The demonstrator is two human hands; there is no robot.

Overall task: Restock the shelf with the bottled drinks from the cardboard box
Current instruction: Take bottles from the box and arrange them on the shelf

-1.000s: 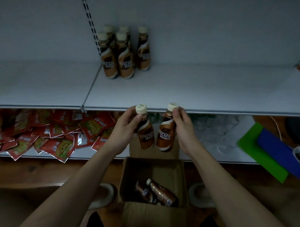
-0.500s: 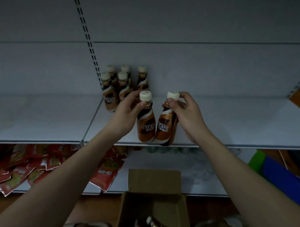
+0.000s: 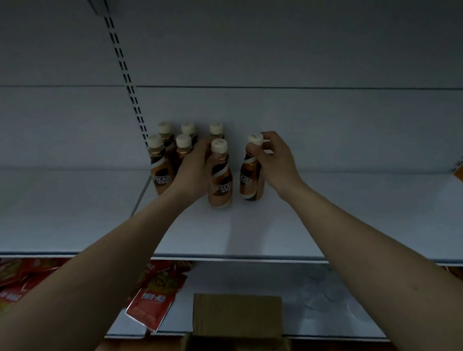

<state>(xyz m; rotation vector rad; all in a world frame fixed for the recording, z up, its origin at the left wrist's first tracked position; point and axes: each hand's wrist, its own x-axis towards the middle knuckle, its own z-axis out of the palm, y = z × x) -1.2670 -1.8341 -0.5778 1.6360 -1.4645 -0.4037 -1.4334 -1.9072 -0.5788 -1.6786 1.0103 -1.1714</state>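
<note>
Two bottled drinks stand upright on the shelf (image 3: 253, 235), just right of the standing cluster of five bottles (image 3: 171, 148). The left bottle (image 3: 220, 183) is nearest the cluster; the right bottle (image 3: 251, 180) stands just beyond it, apart. The left hand (image 3: 194, 166) wraps its bottle's neck, fingers curled round it; the right hand (image 3: 275, 158) pinches its bottle at the cap and shoulder. Below the cluster, the cardboard box (image 3: 235, 322) sits open. Risk: a careless release or a knuckle brushing the cluster could topple these tall, narrow bottles
</note>
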